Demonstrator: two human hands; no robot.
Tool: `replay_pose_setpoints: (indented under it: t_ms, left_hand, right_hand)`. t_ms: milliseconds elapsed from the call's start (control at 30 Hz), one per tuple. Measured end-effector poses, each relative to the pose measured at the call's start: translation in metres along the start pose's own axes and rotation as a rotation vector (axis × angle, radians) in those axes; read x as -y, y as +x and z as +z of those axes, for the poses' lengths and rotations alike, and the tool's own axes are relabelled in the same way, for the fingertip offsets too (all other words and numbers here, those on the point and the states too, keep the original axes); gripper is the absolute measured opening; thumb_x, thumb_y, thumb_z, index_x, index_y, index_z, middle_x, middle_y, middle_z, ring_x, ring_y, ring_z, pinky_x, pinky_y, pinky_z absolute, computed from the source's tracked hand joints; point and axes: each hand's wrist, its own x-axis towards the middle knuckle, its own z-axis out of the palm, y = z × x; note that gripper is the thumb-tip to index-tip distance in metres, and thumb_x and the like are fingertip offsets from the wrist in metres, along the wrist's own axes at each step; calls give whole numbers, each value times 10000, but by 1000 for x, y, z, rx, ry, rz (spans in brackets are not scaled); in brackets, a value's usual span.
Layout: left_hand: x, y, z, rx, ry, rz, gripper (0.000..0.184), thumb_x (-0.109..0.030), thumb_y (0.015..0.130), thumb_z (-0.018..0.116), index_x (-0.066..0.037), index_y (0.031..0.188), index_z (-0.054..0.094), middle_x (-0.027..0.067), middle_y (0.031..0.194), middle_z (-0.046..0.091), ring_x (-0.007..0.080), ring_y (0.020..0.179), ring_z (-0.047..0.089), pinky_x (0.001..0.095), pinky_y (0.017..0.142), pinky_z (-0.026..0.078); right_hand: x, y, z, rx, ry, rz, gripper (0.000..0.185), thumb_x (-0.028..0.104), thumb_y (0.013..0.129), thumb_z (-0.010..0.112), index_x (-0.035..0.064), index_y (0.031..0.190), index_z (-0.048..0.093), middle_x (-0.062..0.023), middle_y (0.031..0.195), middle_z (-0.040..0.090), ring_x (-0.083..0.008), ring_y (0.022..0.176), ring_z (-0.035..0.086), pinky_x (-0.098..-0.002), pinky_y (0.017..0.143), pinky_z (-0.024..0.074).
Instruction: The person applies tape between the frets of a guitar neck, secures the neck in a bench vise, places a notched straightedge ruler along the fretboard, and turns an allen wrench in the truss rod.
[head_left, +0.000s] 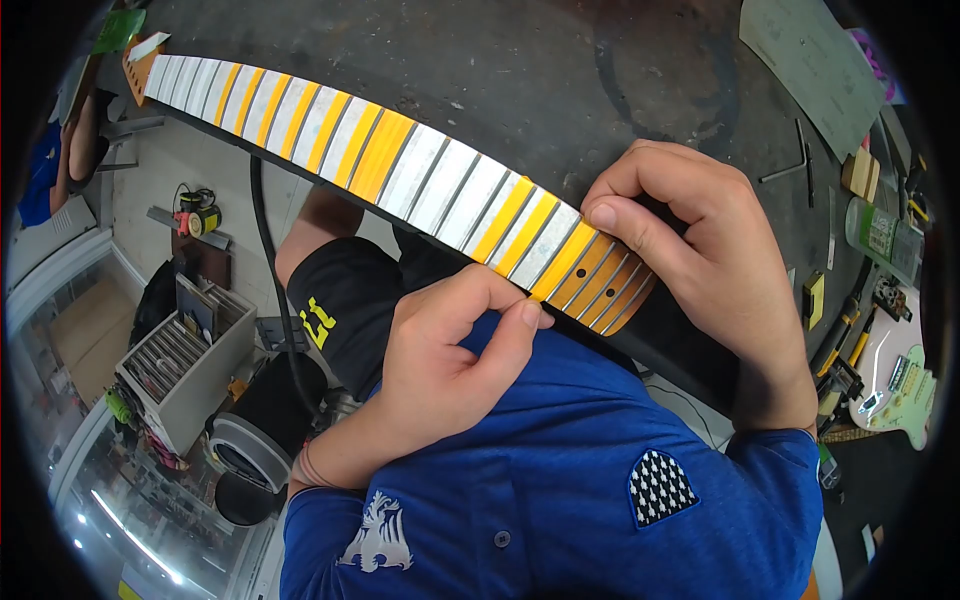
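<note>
A guitar neck lies across the bench edge, its headstock at the far left. White tape and yellow tape strips cover most of the fretboard between the metal frets. Bare wood with black dots shows at the near right end. Thumb and finger of my left hand pinch the lower end of a yellow tape strip beside that bare wood. At the strip's upper end, my right hand is closed too, thumb against forefinger. The strip lies across the fretboard between both hands.
The dark bench extends behind the neck. On the right are a T-shaped tool, a clear container and a pale guitar body. A bin and a box of files stand low at left. Another person's arm shows far left.
</note>
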Motion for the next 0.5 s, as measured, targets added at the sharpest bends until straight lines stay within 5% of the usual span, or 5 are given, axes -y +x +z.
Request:
replay_pose_setpoints:
  t_ms: [133, 233, 400, 500]
  left_hand:
    - [7, 0, 6, -45, 22, 67, 154, -38, 1163, 703, 19, 1038, 772, -7, 726, 723, -5, 571, 581, 214, 585, 470]
    - [6, 0, 6, -45, -1, 57, 158, -50, 1165, 712, 28, 1037, 763, 5, 744, 741, 6, 584, 600, 221, 597, 491]
    - [18, -2, 8, -37, -125, 28, 140, -62, 1180, 701, 52, 1111, 743, 64, 869, 802, 48, 733, 712, 240, 727, 590]
    - [16, -1, 11, -79, -230, -27, 140, -68, 1142, 745, 58, 1082, 732, 152, 989, 872, 172, 919, 852, 318, 841, 658]
  right_hand:
    - [6, -1, 0, 10, -54, 40, 135, 116, 1086, 803, -15, 1051, 795, -94, 932, 755, -194, 884, 714, -362, 812, 550]
    - [21, -2, 0, 1, -87, 165, 125, 111, 1082, 803, -14, 1092, 794, -98, 961, 745, -202, 891, 717, -365, 808, 550]
    - [17, -13, 11, -92, -323, -74, 165, 97, 1060, 803, -12, 1183, 791, -111, 1053, 726, -280, 944, 733, -396, 831, 565]
    - [20, -19, 18, -100, -394, -141, 240, 124, 1031, 828, -4, 1230, 788, -119, 1067, 707, -333, 982, 728, -445, 867, 575]
